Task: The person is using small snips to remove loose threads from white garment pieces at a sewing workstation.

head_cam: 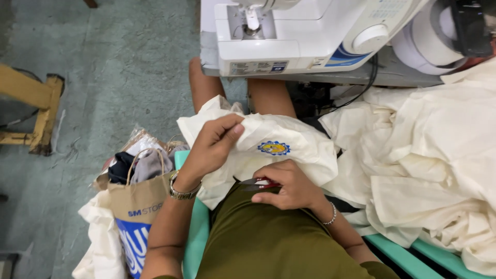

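**At frame centre: cream garment worked in the lap, small snips in hand**

Centre of frame, item one: cream garment, folded and bunched over the person's lap, bearing a round blue-and-yellow embroidered patch on its upper face. It lies just below the sewing machine and left of the larger cloth heap.

Left hand: fingers curled, thumb and fingertips pinching a fold of the cream garment at its upper left edge. A metal wristwatch sits on the wrist.

Right hand: closed around red-handled thread snips, the dark blades pointing toward the left of the frame and lying at the garment's lower edge. A thin bead bracelet circles the wrist.

Top centre: white sewing machine with a round dial on its right face, set on a grey table edge.

Right side, middle to lower: heap of cream fabric, loosely piled, spilling over a teal bench.

Lower centre: olive-green clothing covering the person's lap.

Lower left: brown paper bag with blue printing, stuffed with dark and grey cloth, standing on the floor just beside the bench; white cloth lies around its base.

Left edge: yellow wooden frame on the worn green floor, well apart from the hands.
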